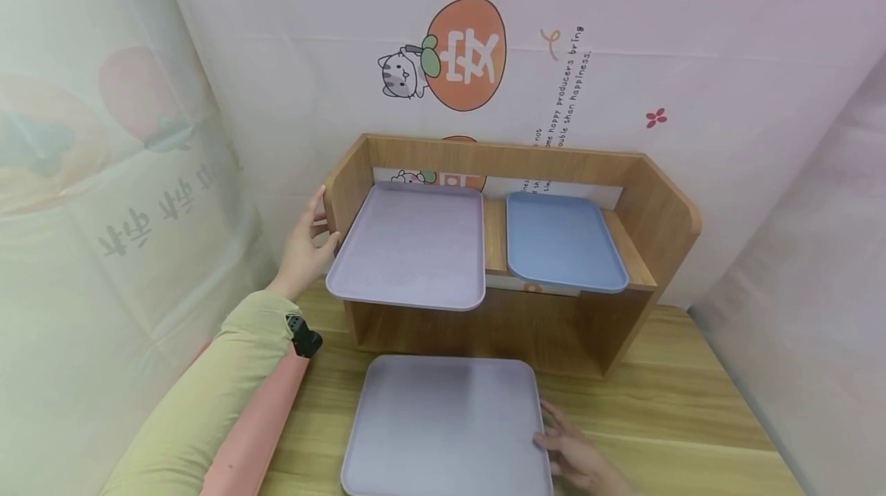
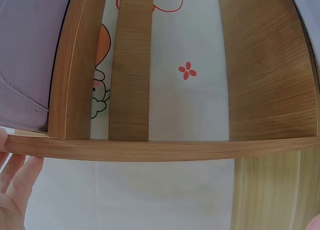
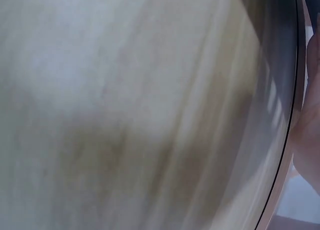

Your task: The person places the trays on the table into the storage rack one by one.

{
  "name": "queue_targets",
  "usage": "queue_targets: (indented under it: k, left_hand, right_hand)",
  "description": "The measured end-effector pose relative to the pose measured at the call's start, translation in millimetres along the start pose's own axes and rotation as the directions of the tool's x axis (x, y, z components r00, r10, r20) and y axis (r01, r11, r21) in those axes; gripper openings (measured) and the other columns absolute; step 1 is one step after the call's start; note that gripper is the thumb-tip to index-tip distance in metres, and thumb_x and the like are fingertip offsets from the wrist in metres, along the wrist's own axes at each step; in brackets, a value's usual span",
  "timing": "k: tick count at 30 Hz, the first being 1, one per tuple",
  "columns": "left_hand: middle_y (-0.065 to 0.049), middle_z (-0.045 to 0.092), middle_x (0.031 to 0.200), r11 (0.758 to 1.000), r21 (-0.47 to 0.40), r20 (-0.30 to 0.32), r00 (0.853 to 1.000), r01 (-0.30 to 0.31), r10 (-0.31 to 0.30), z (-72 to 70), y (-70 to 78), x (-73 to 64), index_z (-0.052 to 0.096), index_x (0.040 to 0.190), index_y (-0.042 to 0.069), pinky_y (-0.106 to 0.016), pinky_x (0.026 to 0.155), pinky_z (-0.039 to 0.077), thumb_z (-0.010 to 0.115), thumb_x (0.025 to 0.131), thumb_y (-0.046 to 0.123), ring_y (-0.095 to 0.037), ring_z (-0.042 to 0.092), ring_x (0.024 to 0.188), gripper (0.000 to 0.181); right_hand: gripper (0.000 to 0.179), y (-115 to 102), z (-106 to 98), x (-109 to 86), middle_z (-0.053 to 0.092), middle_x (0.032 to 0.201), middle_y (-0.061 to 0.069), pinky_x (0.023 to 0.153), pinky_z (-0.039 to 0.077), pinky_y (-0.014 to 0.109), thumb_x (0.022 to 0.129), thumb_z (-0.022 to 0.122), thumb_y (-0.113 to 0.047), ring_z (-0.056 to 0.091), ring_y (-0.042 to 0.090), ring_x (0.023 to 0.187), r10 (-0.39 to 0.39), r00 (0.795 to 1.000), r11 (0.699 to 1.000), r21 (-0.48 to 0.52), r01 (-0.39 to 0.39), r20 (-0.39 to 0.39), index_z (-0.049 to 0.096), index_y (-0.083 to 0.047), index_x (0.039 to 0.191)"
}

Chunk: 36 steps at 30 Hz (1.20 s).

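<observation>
A: Right hand, quick. What's it doing?

B: The right hand point(image 1: 574, 454) is pinching the near purple tray point(image 1: 446, 427), thumb and fingers closing on its right rim. Some fingers are hiding beyond the edge. The right wrist view is blurring too much to help.

A: Where's that tray?

B: Near side, middle, in front of the wooden shelf point(image 1: 554, 164). Whether it's touching the table point(image 1: 692, 404), I can't tell.

A: Handling?

B: Judging by looks, I'm guessing light, stiff plastic, fairly slippery, not very fragile. I'd be taking it by the raised rim, ideally opposite sides; one-sided holding is probably inviting tilt.

A: Left hand?

B: The left hand point(image 1: 304, 250) is gripping the shelf's left side panel point(image 1: 349, 181), thumb and fingers spanning its edge. That wood is looking rigid and heavier than the tray.

A: Further out?

B: The far purple tray point(image 1: 415, 246) is lying on the left part of the shelf board, jutting past its near edge. The blue tray point(image 1: 564, 238) is lying to its right, apart from it, overhanging too. Something pink point(image 1: 256, 427) is showing beside the left sleeve point(image 1: 208, 396). A printed sheet point(image 1: 311, 19) is hanging behind everything.
</observation>
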<state>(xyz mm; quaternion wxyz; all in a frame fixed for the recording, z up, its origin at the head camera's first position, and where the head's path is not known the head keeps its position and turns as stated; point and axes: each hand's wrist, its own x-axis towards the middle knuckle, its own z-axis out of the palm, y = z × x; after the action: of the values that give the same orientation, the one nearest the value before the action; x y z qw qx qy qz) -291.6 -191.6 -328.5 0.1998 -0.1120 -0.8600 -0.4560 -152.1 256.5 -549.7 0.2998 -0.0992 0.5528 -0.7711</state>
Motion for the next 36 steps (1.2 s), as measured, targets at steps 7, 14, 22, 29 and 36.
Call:
queue_targets:
  k: [7,14,22,29,36]
  left_hand:
    - [-0.025,0.044,0.135,1.0,0.004,0.005,1.0,0.01,-0.01,0.5,-1.5,0.5,0.011,0.152,0.033,-0.054,0.092,0.049,0.054,0.092,0.0,-0.043,0.052,0.119,0.08]
    - [-0.025,0.045,0.135,1.0,0.004,0.002,1.0,0.012,-0.012,-0.4,-0.7,0.1,0.011,0.152,0.033,-0.054,0.092,0.049,0.054,0.092,0.0,-0.043,0.052,0.119,0.08]
    - [-0.026,0.046,0.133,1.0,-0.02,-0.009,1.0,-0.008,0.008,-0.2,-0.5,-0.5,0.014,0.152,0.029,-0.053,0.091,0.05,0.054,0.091,0.0,-0.044,0.053,0.117,0.079]
    - [-0.026,0.046,0.133,1.0,-0.02,-0.008,1.0,-0.002,0.002,-0.4,0.1,-0.2,0.014,0.152,0.029,-0.053,0.092,0.049,0.054,0.092,0.0,-0.044,0.052,0.118,0.078]
    - [-0.027,0.047,0.131,1.0,-0.022,-0.014,1.0,-0.022,0.022,-1.0,-0.2,-1.4,0.015,0.152,0.025,-0.054,0.091,0.05,0.054,0.091,-0.001,-0.046,0.053,0.116,0.078]
  right_hand:
    - [0.076,-6,-2,3.3,0.054,0.108,-0.009,0.084,0.054,0.033,0.098,0.045,-0.008,0.059,0.008,0.096,0.002,0.99,0.999,-0.045,-0.009,-0.144,-0.016,-0.006,0.143]
    - [0.082,-7,2,8.0,0.052,0.107,-0.006,0.083,0.055,0.034,0.097,0.047,-0.007,0.061,0.009,0.09,-0.003,0.954,1.0,-0.027,-0.005,-0.301,-0.02,-0.006,0.144]
    - [0.08,-1,7,13.1,0.055,0.101,-0.008,0.078,0.057,0.03,0.095,0.047,-0.002,0.063,0.008,0.083,-0.002,0.89,1.0,-0.016,-0.006,-0.456,-0.014,-0.005,0.148]
    - [0.075,1,16,23.2,0.058,0.101,-0.002,0.074,0.058,0.034,0.094,0.046,0.002,0.064,0.011,0.079,-0.046,0.807,0.999,-0.015,0.046,-0.589,-0.004,-0.003,0.149]
    - [0.077,6,21,32.6,0.055,0.104,0.002,0.075,0.057,0.033,0.094,0.046,0.001,0.062,0.011,0.079,-0.075,0.771,0.997,-0.026,0.076,-0.633,-0.006,-0.001,0.149]
